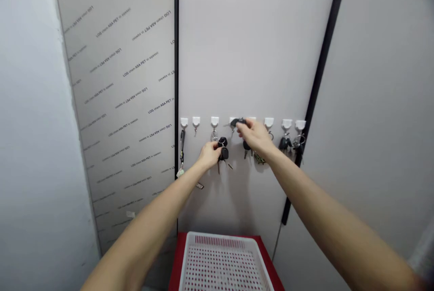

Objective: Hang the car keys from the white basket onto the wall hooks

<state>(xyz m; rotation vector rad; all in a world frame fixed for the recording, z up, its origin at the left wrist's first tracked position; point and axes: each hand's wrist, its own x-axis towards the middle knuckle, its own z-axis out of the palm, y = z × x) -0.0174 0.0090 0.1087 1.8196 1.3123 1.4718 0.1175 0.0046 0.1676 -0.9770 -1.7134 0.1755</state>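
Holding a key [238, 122] in the right grip [254, 135], left hand [209, 155] on another key [223, 150].

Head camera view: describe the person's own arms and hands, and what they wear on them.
The left forearm and right forearm are bare, with no watch or band. The left hand and right hand are ungloved. A pale grey patch at the lower right edge may be a sleeve.

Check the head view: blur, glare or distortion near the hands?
Head view: wide-angle distortion leans the panel and stretches the forearms toward the corners. The left hand and right hand look only mildly soft, and the keys lack fine detail. Soft shadows fall on the panel below them; no strong glare shows.
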